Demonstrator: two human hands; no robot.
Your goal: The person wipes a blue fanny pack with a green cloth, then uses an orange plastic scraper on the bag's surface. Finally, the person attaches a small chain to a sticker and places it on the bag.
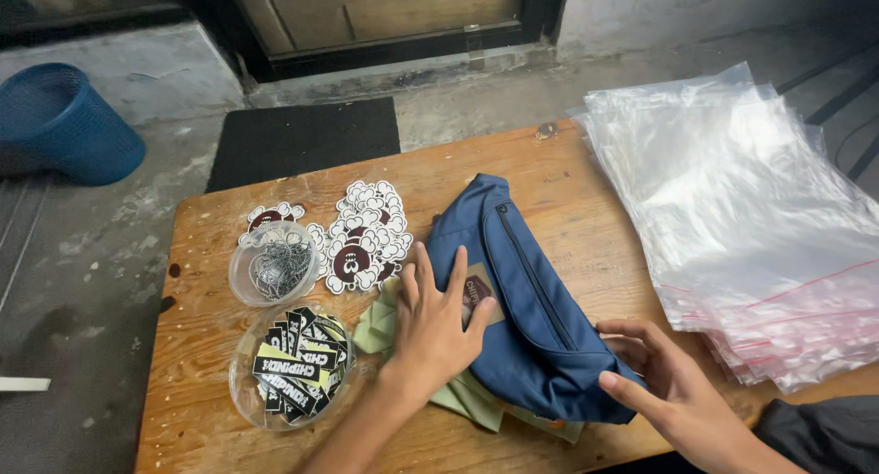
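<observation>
A blue waist bag point(522, 291) lies near the middle of the wooden surface point(586, 190), on top of a pale green cloth point(467, 396). The left hand point(438, 320) rests flat and released on the bag's left side, fingers spread, just beside a small brown label point(480, 293). The right hand point(664, 373) touches the bag's lower right end, fingers loosely curled, grasping nothing. Left of the bag sit die-cut stickers point(362, 236), a clear bowl of metal chains point(273, 265) and a clear bowl of black tags point(295, 364). A stack of clear zip bags point(742, 217) lies to the right.
</observation>
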